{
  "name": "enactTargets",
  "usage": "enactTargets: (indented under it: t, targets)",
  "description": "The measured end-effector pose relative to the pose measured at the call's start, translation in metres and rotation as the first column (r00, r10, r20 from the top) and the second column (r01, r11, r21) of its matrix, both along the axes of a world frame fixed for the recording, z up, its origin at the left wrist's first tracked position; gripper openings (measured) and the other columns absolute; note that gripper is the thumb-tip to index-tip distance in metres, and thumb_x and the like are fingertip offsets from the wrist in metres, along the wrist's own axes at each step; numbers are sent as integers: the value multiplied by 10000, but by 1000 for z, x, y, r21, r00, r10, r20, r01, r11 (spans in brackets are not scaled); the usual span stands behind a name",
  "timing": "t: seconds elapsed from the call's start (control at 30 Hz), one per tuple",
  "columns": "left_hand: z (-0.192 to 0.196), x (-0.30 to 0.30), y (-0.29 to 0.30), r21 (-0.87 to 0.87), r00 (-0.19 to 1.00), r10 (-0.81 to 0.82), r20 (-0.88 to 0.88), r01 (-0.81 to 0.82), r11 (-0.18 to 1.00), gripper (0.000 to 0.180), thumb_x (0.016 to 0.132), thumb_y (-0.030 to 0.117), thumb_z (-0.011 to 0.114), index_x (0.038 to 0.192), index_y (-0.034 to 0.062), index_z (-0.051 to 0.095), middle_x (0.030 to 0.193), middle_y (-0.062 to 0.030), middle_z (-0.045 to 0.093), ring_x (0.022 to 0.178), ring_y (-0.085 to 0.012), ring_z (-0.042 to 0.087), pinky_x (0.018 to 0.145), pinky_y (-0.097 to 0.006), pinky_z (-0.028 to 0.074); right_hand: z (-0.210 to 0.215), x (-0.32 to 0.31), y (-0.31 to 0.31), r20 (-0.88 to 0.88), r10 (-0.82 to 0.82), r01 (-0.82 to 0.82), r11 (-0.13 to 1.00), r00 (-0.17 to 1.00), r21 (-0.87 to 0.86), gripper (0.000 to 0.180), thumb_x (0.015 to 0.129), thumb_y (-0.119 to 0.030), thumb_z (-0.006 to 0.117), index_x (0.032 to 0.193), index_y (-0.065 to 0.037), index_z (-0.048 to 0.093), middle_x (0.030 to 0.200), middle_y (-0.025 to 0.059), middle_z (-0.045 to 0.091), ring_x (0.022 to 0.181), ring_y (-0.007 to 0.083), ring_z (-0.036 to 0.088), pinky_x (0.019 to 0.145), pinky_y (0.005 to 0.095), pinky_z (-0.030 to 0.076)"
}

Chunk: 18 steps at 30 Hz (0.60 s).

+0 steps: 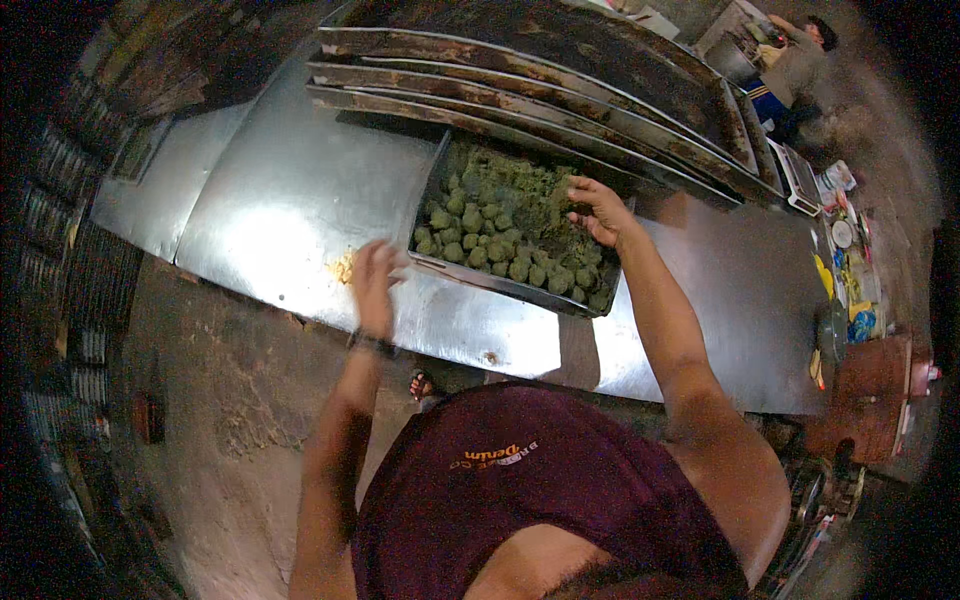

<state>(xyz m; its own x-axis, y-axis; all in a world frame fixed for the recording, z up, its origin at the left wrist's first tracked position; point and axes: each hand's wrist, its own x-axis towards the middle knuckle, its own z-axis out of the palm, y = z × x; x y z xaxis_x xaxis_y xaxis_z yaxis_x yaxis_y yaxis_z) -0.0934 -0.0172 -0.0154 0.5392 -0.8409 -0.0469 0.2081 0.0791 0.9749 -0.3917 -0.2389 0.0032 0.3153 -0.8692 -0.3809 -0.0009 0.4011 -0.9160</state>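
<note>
Green dough balls (480, 245) fill the tray (500, 285); right hand (600, 212) seemingly pinches loose mix there, left hand (375, 275), blurred, lies open on the table (290, 200). Shaping another ball likely follows.

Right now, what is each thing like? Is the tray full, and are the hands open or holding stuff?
Metal tray: partly filled, green mix heaped at the back.
Green balls: rolled, lying in rows along the tray's front.
Right hand: over the green mix, fingers curled; whether it grips any, I cannot tell.
Left hand: blurred, on the steel table beside the tray.
Steel table: shiny, a few yellowish crumbs by the left hand.
Empty trays: stacked behind, stained.
</note>
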Motion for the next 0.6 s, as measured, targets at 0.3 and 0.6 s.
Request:
enactTargets:
  t: [0.3,0.6]
  targets:
    - [1,-126,-175,284,352,-495,795,504,815,427,806,205,601,1163,-1,489,1132,-190,524,1012,-310,540,833,-372,467,32,-78,1,2,-115,115,986,993,-117,232,792,-101,599,1014,-57,549,878,32,575,770,152,551,675,290,477]
    - [-51,-189,-202,636,-267,-578,771,293,714,536,846,243,555,1308,63,352,1369,-137,309,1225,-323,339,957,-393,409,-18,-121,-2,-176,14,-55,972,984,-228,338,791,-74,620,1107,-5,521,791,54,583,669,116,563,637,245,473]
